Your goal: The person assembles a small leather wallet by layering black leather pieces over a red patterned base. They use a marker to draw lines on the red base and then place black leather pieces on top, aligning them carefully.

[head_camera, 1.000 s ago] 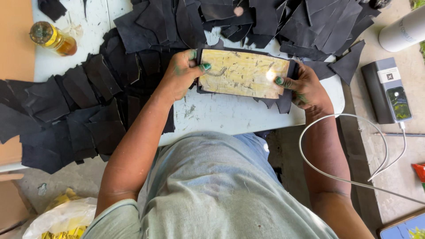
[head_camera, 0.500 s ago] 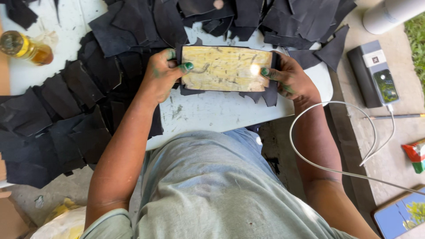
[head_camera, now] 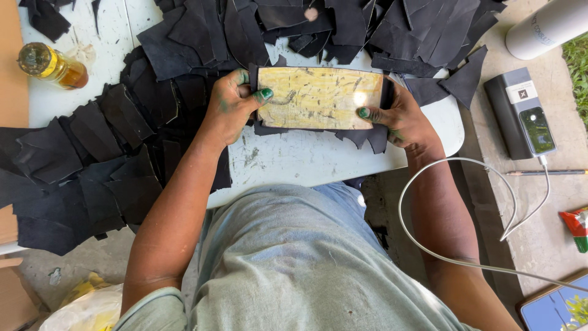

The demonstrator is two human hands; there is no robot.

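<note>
Yellow panel [head_camera: 318, 98] unmoved, hands [head_camera: 229, 107] still gripping

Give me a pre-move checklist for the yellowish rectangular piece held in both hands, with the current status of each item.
1. Left hand grips the left end of the yellowish panel, thumb on top: ok.
2. Right hand grips the right end, thumb on the face: ok.
3. Panel level and square to the white table: ok.
4. Black backing piece lined up under the panel: not ok, ragged edges stick out along the bottom and right.
5. Glue bottle upright and apart from the hands: ok.
6. White cable clear of the right forearm: cannot tell, it loops close beside it.
</note>
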